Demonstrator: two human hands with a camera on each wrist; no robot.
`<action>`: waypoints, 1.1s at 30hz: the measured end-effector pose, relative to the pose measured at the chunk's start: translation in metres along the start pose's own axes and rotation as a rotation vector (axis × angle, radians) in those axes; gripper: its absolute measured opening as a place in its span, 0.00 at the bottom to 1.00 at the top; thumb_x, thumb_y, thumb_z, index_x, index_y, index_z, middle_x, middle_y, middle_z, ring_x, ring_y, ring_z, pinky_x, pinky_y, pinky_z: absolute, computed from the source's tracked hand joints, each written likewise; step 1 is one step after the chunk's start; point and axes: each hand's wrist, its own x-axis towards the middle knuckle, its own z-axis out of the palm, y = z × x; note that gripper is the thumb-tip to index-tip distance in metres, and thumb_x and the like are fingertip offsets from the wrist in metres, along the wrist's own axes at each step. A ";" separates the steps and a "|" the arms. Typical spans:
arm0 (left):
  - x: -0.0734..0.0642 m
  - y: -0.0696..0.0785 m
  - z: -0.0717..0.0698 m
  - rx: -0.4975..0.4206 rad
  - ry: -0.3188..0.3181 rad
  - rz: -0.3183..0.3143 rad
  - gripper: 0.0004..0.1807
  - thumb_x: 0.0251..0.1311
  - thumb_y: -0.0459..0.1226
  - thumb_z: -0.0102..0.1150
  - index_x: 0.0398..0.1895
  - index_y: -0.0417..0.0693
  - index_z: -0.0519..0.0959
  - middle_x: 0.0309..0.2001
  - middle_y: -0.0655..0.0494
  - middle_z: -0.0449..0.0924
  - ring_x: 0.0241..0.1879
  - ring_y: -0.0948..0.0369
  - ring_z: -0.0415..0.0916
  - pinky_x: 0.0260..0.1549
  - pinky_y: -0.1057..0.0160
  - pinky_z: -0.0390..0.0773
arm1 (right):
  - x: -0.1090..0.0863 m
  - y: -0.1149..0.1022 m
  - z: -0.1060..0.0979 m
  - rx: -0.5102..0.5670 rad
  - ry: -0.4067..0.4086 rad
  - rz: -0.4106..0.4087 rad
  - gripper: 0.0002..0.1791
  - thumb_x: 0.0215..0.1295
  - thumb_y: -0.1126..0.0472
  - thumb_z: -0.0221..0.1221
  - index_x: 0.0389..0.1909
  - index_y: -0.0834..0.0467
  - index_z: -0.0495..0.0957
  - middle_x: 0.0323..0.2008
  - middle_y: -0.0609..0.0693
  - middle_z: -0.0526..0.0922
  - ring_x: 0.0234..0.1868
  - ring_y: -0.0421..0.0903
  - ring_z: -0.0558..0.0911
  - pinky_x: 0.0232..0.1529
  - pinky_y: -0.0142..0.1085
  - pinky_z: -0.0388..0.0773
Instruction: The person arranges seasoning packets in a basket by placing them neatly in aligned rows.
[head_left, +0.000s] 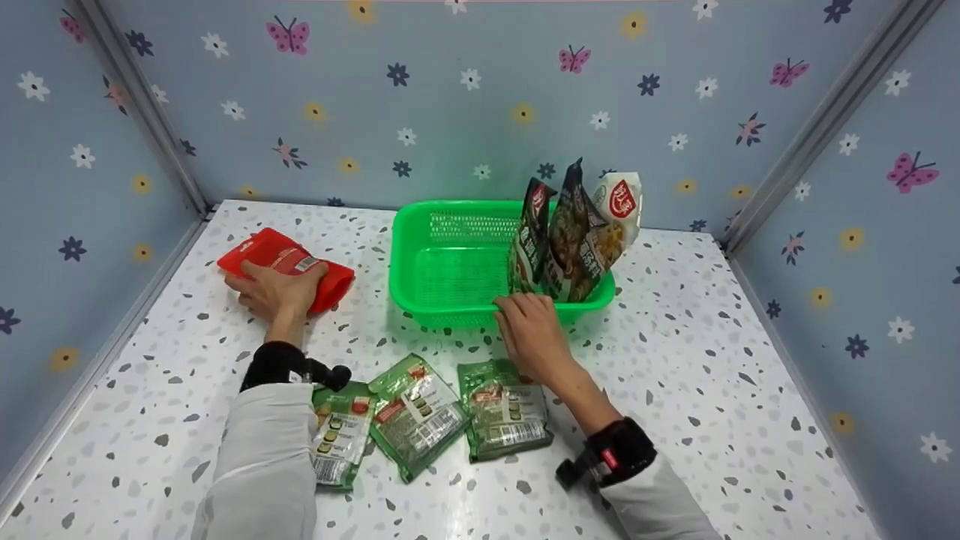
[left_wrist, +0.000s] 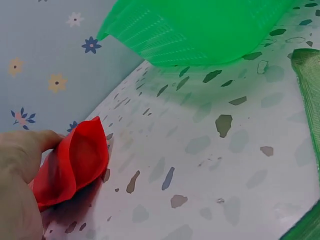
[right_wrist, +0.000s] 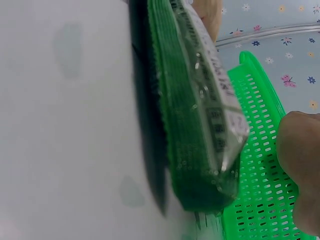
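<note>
My left hand (head_left: 281, 291) grips a red pouch (head_left: 274, 250) lying on the left of the table, fingers over its far side and thumb at its right. In the left wrist view, the red pouch (left_wrist: 82, 157) bulges at its near end. The fingers of my right hand (head_left: 531, 330) curl over the front rim of a green plastic basket (head_left: 420, 304); the right wrist view shows that hand (right_wrist: 302, 170) against the basket's perforated wall (right_wrist: 257, 165). Three upright food pouches, one a dark pouch (head_left: 531, 232), another a pale-topped pouch (head_left: 619, 214), stand in the basket's right part.
Three green snack packets lie in front of the basket: a left packet (head_left: 345, 435) partly under my left sleeve, a middle packet (head_left: 420, 416) and a right packet (head_left: 506, 412) below my right hand. Patterned panels (head_left: 465, 105) enclose the speckled table (head_left: 705, 360) at back and sides.
</note>
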 end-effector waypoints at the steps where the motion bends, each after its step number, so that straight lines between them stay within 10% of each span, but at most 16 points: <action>1: 0.000 -0.001 -0.002 -0.035 -0.005 -0.016 0.72 0.66 0.58 0.74 0.95 0.50 0.29 0.94 0.42 0.24 0.91 0.37 0.42 0.90 0.38 0.60 | 0.000 0.000 0.000 -0.001 0.005 -0.001 0.12 0.86 0.59 0.62 0.61 0.58 0.86 0.49 0.55 0.90 0.50 0.55 0.86 0.52 0.48 0.78; 6: -0.002 -0.002 -0.013 -0.138 -0.068 -0.064 0.73 0.65 0.54 0.77 0.94 0.53 0.28 0.92 0.41 0.42 0.88 0.43 0.54 0.87 0.46 0.68 | 0.000 -0.002 0.001 -0.001 0.018 -0.003 0.12 0.86 0.60 0.62 0.60 0.59 0.87 0.48 0.56 0.90 0.50 0.56 0.86 0.53 0.49 0.79; 14: -0.002 -0.001 -0.020 -0.161 -0.136 -0.135 0.59 0.65 0.52 0.78 0.90 0.45 0.53 0.87 0.48 0.66 0.83 0.49 0.67 0.82 0.54 0.76 | 0.000 -0.003 0.000 0.004 0.015 0.003 0.12 0.86 0.59 0.62 0.60 0.58 0.87 0.49 0.56 0.90 0.50 0.55 0.87 0.56 0.50 0.81; 33: -0.006 -0.001 -0.032 -0.217 -0.269 -0.149 0.55 0.71 0.42 0.73 0.94 0.47 0.50 0.89 0.46 0.61 0.85 0.50 0.66 0.82 0.56 0.76 | 0.000 -0.002 0.001 0.001 0.017 -0.002 0.11 0.87 0.60 0.61 0.60 0.59 0.87 0.48 0.56 0.90 0.49 0.56 0.86 0.54 0.50 0.80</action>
